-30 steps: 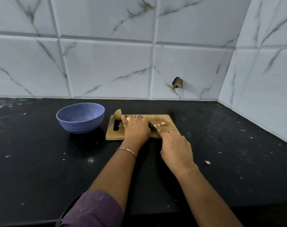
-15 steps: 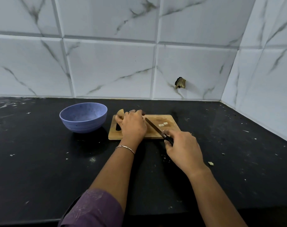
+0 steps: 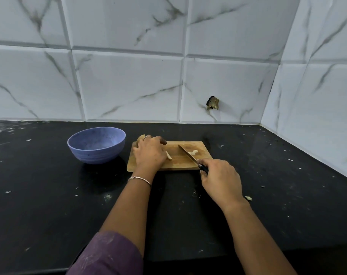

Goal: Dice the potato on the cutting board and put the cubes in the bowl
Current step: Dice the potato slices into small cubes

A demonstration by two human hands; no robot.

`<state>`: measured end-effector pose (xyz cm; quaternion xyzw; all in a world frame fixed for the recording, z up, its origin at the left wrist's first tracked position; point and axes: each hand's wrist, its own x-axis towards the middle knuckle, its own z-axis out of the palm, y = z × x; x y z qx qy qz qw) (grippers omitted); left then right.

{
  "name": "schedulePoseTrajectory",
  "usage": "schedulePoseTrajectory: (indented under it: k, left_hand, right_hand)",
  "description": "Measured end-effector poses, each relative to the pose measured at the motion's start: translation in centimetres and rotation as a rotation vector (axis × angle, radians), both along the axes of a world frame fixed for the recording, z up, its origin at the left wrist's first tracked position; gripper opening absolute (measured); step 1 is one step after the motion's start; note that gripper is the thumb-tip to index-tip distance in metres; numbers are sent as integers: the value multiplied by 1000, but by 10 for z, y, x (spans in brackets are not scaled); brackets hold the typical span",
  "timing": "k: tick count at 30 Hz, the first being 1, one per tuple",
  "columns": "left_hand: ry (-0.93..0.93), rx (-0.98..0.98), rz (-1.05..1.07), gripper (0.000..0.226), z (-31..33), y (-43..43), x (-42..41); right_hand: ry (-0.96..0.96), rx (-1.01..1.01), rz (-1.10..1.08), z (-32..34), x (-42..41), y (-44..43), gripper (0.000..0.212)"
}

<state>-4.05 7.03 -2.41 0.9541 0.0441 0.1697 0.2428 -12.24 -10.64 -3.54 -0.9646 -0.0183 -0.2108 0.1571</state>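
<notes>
Both hands occupied at the cutting board (image 3: 180,165); cut pieces on the board.

Left hand (image 3: 149,153): fingers curled down over the potato (image 3: 140,138) at the board's 10 o'clock corner, with a pale strip (image 3: 168,155) showing at the thumb side. Right hand (image 3: 221,179): fingers wrapped round the dark handle of the knife (image 3: 187,153), off the board's 5 o'clock corner, blade pointing toward 11 o'clock. Whether the blade touches the board cannot be told. Two small cubes (image 3: 194,152) lie just beside the blade, at 2 o'clock on the board. The blue bowl (image 3: 96,144) stands at the board's 9 o'clock, apart from it.
</notes>
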Motion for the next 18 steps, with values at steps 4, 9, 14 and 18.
schedulePoseTrajectory:
  k: [4, 9, 14, 18]
  left_hand:
    - [98, 74, -48, 37, 3, 1, -3]
    - [146, 93, -94, 39, 3, 2, -4]
    - [167, 114, -115, 40, 2, 6, -2]
    - [158, 133, -151, 43, -3, 4, 2]
  right_hand:
    - [-3, -3, -34, -1, 5, -4, 34]
    - [-2, -19, -70, -4, 11, -7, 34]
    - [-14, -30, -83, -4, 14, -4, 31]
    - [-38, -18, -85, -3, 13, -3, 26]
